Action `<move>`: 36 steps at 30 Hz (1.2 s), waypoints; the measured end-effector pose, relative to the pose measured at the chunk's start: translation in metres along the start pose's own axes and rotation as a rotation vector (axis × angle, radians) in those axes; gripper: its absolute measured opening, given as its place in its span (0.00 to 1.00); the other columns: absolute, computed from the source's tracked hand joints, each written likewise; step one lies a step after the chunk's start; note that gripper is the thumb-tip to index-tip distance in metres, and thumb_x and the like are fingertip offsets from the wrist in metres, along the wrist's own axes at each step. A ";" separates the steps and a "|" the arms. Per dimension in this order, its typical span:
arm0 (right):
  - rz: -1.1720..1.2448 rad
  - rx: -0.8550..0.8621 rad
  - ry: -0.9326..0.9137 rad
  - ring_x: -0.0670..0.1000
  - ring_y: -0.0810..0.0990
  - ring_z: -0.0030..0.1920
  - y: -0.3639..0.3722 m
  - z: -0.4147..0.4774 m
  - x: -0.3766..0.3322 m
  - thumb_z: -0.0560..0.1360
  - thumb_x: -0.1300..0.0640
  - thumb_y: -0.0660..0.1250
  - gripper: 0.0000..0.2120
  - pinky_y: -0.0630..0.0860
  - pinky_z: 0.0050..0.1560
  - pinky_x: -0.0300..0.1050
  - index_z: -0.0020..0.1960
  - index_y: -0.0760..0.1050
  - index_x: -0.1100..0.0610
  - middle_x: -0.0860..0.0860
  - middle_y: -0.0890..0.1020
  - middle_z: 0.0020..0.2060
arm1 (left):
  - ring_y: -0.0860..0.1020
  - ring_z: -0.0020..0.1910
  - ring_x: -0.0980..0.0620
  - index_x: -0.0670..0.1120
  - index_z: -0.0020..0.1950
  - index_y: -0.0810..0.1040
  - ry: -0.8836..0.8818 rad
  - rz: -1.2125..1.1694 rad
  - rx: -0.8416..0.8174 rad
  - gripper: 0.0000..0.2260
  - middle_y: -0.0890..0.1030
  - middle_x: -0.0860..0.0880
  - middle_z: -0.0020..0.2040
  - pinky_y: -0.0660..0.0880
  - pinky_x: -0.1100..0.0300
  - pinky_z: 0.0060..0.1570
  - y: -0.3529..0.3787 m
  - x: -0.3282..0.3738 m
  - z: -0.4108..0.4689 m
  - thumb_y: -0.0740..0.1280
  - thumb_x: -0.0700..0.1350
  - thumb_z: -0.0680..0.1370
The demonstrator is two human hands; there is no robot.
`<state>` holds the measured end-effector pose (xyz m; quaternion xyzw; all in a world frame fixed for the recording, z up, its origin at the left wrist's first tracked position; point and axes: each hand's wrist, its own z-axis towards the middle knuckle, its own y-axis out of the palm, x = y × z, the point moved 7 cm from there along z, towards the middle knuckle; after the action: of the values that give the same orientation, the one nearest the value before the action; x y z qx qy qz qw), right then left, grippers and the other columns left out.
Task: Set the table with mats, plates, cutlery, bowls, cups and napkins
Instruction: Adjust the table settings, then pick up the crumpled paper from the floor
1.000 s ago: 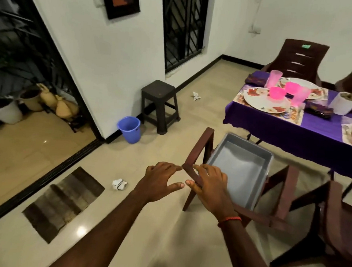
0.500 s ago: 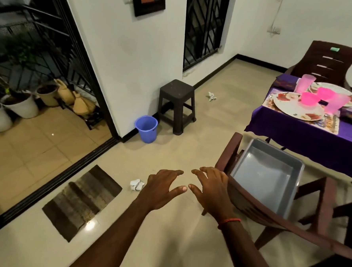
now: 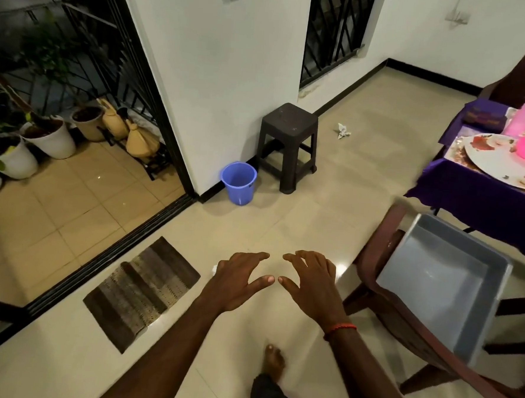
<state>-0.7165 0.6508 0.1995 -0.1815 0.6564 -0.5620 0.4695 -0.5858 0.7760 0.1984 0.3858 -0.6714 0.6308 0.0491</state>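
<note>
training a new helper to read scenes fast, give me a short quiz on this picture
1. True or false: the left hand and the right hand each hold something.
2. What stands beside the dark brown square plastic stool at the white wall? A) round blue plastic bucket B) potted plant C) folded napkin
3. Fill in: the grey rectangular plastic tub rests on a brown ____.
Key: 1 false, both are spread over the floor, holding nothing. 2 A. 3 chair.

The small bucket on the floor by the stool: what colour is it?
The bucket is blue-violet plastic, empty inside. It shows best in the head view, the only one.
</note>
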 end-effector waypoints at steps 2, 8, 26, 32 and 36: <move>0.029 -0.028 0.015 0.53 0.70 0.67 0.015 0.028 0.004 0.75 0.39 0.67 0.23 0.63 0.64 0.50 0.68 0.73 0.44 0.49 0.75 0.65 | 0.64 0.75 0.57 0.59 0.78 0.64 -0.031 -0.007 -0.005 0.30 0.69 0.60 0.75 0.60 0.47 0.70 -0.008 -0.019 0.019 0.55 0.70 0.79; 0.130 -0.126 0.005 0.51 0.64 0.71 0.054 0.102 0.002 0.78 0.40 0.66 0.24 0.62 0.66 0.50 0.72 0.70 0.45 0.48 0.72 0.68 | 0.67 0.73 0.55 0.60 0.77 0.65 -0.124 -0.063 -0.011 0.38 0.71 0.58 0.74 0.64 0.40 0.71 -0.029 -0.074 0.075 0.49 0.79 0.73; 0.256 -0.362 0.149 0.54 0.66 0.70 0.206 0.258 0.008 0.78 0.43 0.67 0.26 0.72 0.65 0.53 0.73 0.70 0.49 0.50 0.74 0.68 | 0.70 0.70 0.49 0.58 0.77 0.63 -0.281 -0.213 -0.209 0.38 0.74 0.52 0.71 0.69 0.39 0.68 -0.001 -0.231 0.234 0.53 0.76 0.73; 0.246 -0.425 0.252 0.56 0.65 0.70 0.263 0.304 0.017 0.78 0.45 0.68 0.26 0.72 0.64 0.52 0.74 0.69 0.51 0.53 0.73 0.69 | 0.70 0.71 0.47 0.56 0.77 0.64 -0.273 -0.214 -0.317 0.42 0.74 0.50 0.71 0.68 0.37 0.68 0.027 -0.297 0.279 0.50 0.79 0.71; 0.335 -0.459 0.349 0.55 0.65 0.69 0.325 0.324 0.029 0.78 0.41 0.67 0.27 0.70 0.64 0.50 0.73 0.69 0.49 0.52 0.73 0.69 | 0.72 0.67 0.48 0.57 0.75 0.65 -0.313 -0.260 -0.327 0.42 0.77 0.52 0.67 0.72 0.38 0.66 0.058 -0.354 0.311 0.52 0.81 0.69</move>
<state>-0.3709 0.5428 -0.0845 -0.0732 0.8572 -0.3370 0.3824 -0.2415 0.6565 -0.1062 0.5487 -0.7087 0.4348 0.0867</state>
